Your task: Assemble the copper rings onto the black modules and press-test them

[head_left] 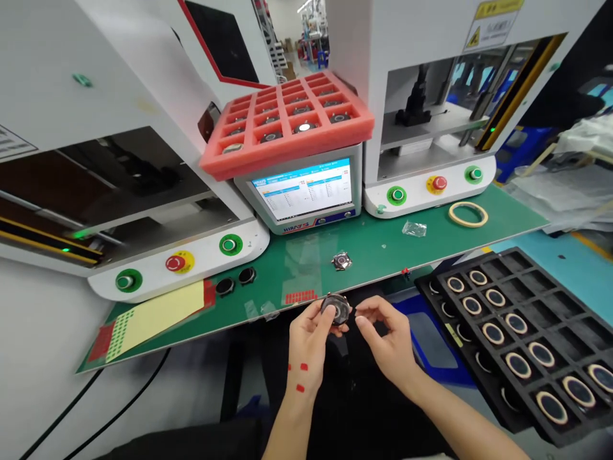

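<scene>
My left hand (309,338) is closed on a round dark watch case (341,309), its thumb lying across the face, just beyond the bench's front edge. Small red stickers (300,388) are stuck on the left wrist. Just right of the case, my right hand (389,342) has its thumb and forefinger drawn together in a pinch; whatever is between them is too small to make out. On the green bench ahead lies another watch case (341,260) with its inside facing up. Rows of red stickers (301,297) sit at the bench edge, near my left hand.
Two dark watch cases (235,281) lie left, beside a yellow sticker sheet (158,319). A red foam tray (287,150) of parts rests on a monitor (306,191) between two press machines. Right are a tape roll (468,214) and a black tray (565,306) with round glass parts.
</scene>
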`<state>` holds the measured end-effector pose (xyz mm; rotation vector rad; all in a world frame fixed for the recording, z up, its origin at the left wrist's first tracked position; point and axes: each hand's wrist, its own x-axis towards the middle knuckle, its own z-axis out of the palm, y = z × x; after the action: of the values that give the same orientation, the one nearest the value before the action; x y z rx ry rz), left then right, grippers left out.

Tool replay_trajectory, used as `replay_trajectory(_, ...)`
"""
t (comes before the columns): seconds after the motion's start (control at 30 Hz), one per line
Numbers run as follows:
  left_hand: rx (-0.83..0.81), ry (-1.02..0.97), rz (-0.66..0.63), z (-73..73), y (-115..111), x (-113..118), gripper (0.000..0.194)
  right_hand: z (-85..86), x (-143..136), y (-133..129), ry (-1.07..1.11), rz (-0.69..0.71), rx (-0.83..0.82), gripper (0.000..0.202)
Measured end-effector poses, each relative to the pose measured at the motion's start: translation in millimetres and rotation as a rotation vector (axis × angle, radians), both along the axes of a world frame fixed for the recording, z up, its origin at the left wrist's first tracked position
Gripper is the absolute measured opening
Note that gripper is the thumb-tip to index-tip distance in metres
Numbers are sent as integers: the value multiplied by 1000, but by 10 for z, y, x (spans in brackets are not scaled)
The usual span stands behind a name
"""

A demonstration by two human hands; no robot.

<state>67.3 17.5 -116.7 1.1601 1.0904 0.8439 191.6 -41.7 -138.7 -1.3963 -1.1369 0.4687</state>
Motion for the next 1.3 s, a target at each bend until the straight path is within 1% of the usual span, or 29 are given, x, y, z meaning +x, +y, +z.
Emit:
replay_trajectory(0.03,-5,-33,25,23,-57,-15,43,74,-28,-1,33,22,-2,10)
replay_trajectory(0.1,-1,-86,66,52,-144,-31,38,161,-82,-8,100,55,-18,7)
replay_trajectory(0.17,19,-92,90,75,-212,-33,36,193,-125,-25,167,48,-36,9)
replay_trajectory(0.23,34,-82,101,104,-272,-25,36,207,-149,-48,209,11,-34,12)
replay_trajectory(0.33,34,-104,129,163,-345,5,31,236,-152,-77,175,-25,7,11)
replay_trajectory(0.43,30,-118,149,222,-392,33,28,264,-139,-91,131,-22,52,13)
replay_trajectory(0.53,62,-96,157,259,-422,41,24,252,-126,-105,113,11,107,14)
replay_trajectory(0.6,131,-71,169,269,-439,31,21,229,-111,-123,81,51,138,13)
replay_trajectory(0.67,258,-24,181,273,-453,5,19,225,-81,-145,18,68,168,13)
replay_trajectory(0.7,336,12,181,274,-459,-15,19,237,-60,-156,-43,51,199,15)
replay_trajectory(0.8,556,151,139,291,-474,-91,23,344,21,-173,-370,-23,359,25)
replay_trajectory(0.87,655,235,92,318,-485,-141,27,445,72,-169,-593,-3,450,23)
replay_trajectory(0.9,688,262,75,336,-490,-160,28,491,92,-164,-666,25,474,20)
replay_trajectory(1.0,718,277,61,389,-511,-196,27,572,126,-152,-736,87,503,12)
replay_trajectory(1.13,704,254,51,422,-541,-213,31,580,123,-165,-760,128,497,11)
replay_trajectory(1.3,679,236,90,455,-547,-221,26,617,103,-174,-739,148,495,8)
